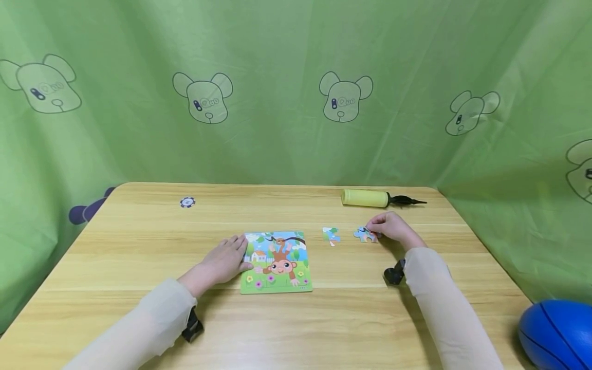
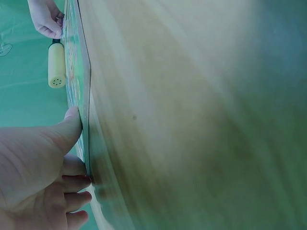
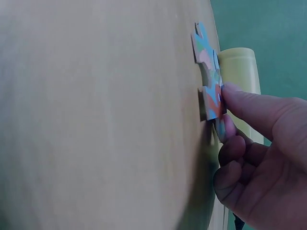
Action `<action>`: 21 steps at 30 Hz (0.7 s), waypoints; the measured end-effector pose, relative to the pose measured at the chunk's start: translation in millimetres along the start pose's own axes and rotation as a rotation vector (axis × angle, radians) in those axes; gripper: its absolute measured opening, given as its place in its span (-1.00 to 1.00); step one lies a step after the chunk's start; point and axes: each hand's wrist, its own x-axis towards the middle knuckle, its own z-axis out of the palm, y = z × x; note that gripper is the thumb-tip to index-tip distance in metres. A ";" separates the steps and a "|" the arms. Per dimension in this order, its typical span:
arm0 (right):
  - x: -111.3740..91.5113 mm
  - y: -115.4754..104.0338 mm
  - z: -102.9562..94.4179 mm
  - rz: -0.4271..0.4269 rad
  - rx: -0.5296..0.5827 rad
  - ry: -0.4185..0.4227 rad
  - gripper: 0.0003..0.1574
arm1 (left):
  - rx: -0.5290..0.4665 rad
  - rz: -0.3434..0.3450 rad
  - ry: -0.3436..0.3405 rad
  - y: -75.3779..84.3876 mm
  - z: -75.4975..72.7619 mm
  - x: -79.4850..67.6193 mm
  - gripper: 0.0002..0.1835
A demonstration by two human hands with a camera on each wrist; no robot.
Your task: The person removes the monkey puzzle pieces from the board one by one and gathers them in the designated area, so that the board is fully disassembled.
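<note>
A square monkey jigsaw puzzle [image 1: 277, 264] lies on the table. At its left side, my left hand [image 1: 225, 258] rests with fingers extended along the edge and the thumb [image 2: 72, 117] over the top. Farther right, my right hand [image 1: 392, 226] pinches a puzzle piece [image 3: 211, 98] between thumb and index finger, close over the tabletop. This piece has a blue, pink and orange print with knobbed edges. Between the puzzle and that piece lies another puzzle piece [image 1: 331, 235], printed blue, green and white.
Behind the right hand lies a yellow hand pump [image 1: 365, 198] with a black nozzle. A round blue-and-white chip [image 1: 187, 202] is at the back left. A blue ball [image 1: 557, 334] sits at the right front. Green curtains [image 1: 277, 128] hang around the wooden table [image 1: 139, 231].
</note>
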 end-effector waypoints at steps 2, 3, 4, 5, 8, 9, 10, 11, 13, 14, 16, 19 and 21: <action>0.6 0.9 0.2 0.000 -0.003 0.003 -0.74 | 0.001 0.004 0.004 0.0 -0.2 -0.2 -0.27; 0.7 1.2 0.2 0.000 -0.006 0.005 -0.75 | 0.001 0.006 0.005 -0.2 0.2 0.0 -0.27; 0.5 1.2 0.0 -0.004 -0.005 0.000 -0.74 | 0.003 0.007 0.007 -0.5 0.5 0.2 -0.27; 0.5 1.4 0.1 -0.002 -0.003 0.001 -0.75 | 0.004 0.008 0.008 -0.7 0.8 0.4 -0.27; -0.4 1.0 0.1 -0.007 0.004 -0.005 -0.76 | 0.002 0.010 0.011 -1.0 1.1 0.7 -0.27; -0.8 0.9 0.0 -0.006 0.011 -0.008 -0.76 | 0.003 0.009 0.010 -0.9 1.0 0.6 -0.27; -1.2 0.9 -0.2 -0.007 0.019 -0.014 -0.76 | 0.004 0.009 0.009 -0.8 1.0 0.7 -0.27; -1.4 0.9 -0.1 -0.003 0.024 -0.012 -0.76 | 0.005 0.010 0.009 -0.8 1.1 0.7 -0.27; -2.1 0.7 -0.3 -0.004 0.032 -0.017 -0.75 | 0.007 0.010 0.009 -0.7 1.0 0.6 -0.27; -2.1 0.8 -0.4 -0.005 0.031 -0.014 -0.75 | 0.006 0.010 0.009 -0.6 0.9 0.4 -0.27; -2.1 0.6 -0.4 -0.009 0.027 -0.004 -0.74 | 0.007 0.011 0.010 -0.5 1.0 0.5 -0.27; -1.7 -1.0 0.3 -0.004 0.034 0.005 -0.71 | 0.004 0.010 0.013 -0.3 0.9 -0.1 -0.27; -1.6 -4.2 1.9 -0.010 0.040 0.000 -0.70 | 0.005 0.010 0.014 -0.2 1.3 0.0 -0.27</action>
